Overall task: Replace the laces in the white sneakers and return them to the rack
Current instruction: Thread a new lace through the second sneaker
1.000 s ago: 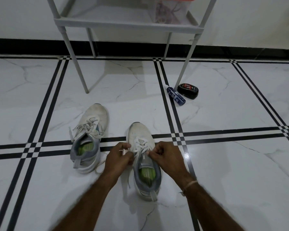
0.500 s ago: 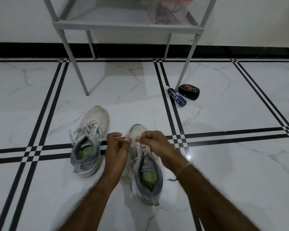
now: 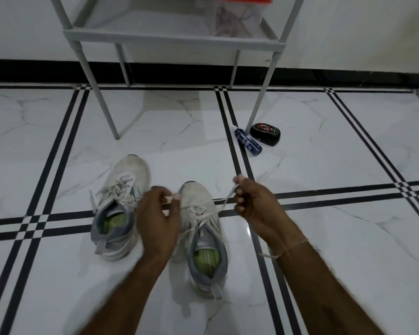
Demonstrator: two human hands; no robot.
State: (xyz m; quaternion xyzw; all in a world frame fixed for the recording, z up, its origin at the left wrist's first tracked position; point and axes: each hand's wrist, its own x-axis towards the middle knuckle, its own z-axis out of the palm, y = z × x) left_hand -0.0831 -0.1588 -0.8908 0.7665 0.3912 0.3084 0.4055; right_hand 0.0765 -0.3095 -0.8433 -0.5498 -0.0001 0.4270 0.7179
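Two white sneakers with grey heels and green insoles stand on the tiled floor, toes pointing away from me. The left sneaker (image 3: 121, 204) is laced, and its lace ends lie loose. Both hands work above the right sneaker (image 3: 201, 228). My left hand (image 3: 157, 218) pinches one end of its white lace (image 3: 225, 197) over the toe. My right hand (image 3: 257, 204) grips the other end, drawn out taut to the right. The grey rack (image 3: 172, 39) stands behind the shoes.
A clear box with a red lid (image 3: 237, 18) sits on the rack's lower shelf. Beside the rack's front right leg lie a blue tube (image 3: 248, 142) and a black shoe-polish sponge (image 3: 265, 134). A black skirting strip runs along the wall.
Both hands rose from the right sneaker's knot with the lace ends. My right hand then swung far out to the right, stretching the lace taut, while the left stayed over the toe.
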